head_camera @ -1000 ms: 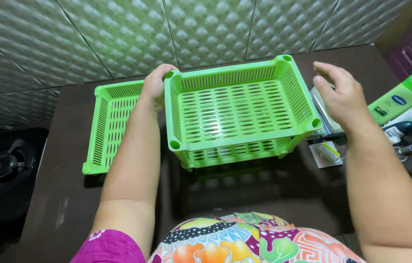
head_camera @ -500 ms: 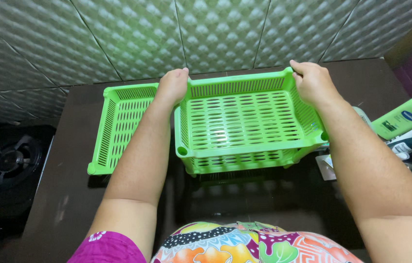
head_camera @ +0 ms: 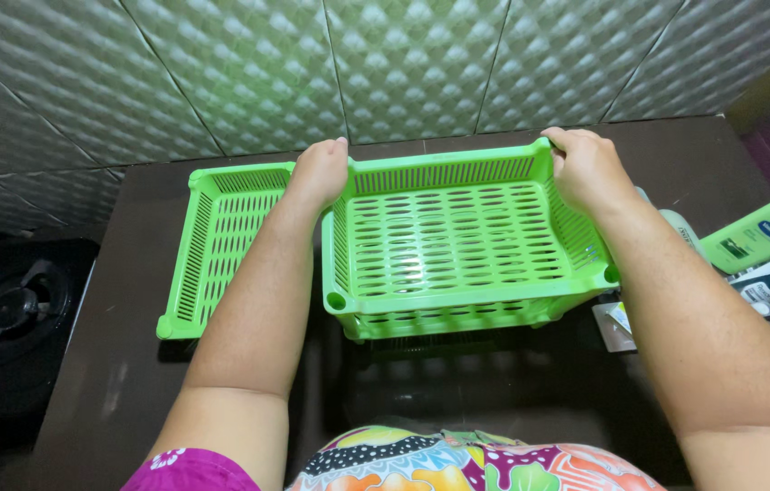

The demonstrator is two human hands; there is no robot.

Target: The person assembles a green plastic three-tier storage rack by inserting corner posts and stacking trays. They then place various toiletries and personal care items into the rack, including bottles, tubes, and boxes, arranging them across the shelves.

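Basket tray, bright green slotted plastic, sits raised in the middle of the dark surface, stacked on at least one more tray of the same kind whose slotted wall shows just beneath its near rim. From the head view, your only view, you have it at both far corners: your left hand is clenched over the far-left corner, and your right hand is wrapped over the far-right corner, fingers curled across the rim. Both hands are grasping the tray, neither is free.

Judging by the thin walls and the many slots, the tray should be light and fairly stiff, with some flex if you squeeze hard. The smooth plastic may slip a little, so the thick rim and the round corner posts look like the safest places to hold; the slotted floor looks weaker.

A second green tray lies flat on the surface just to the left, close beside the stack, partly behind your left forearm. To the right, near your right forearm, lie a green lotion bottle, a dark tube and a small flat packet. A stove burner sits well apart at the far left, and a padded wall panel rises behind the surface.
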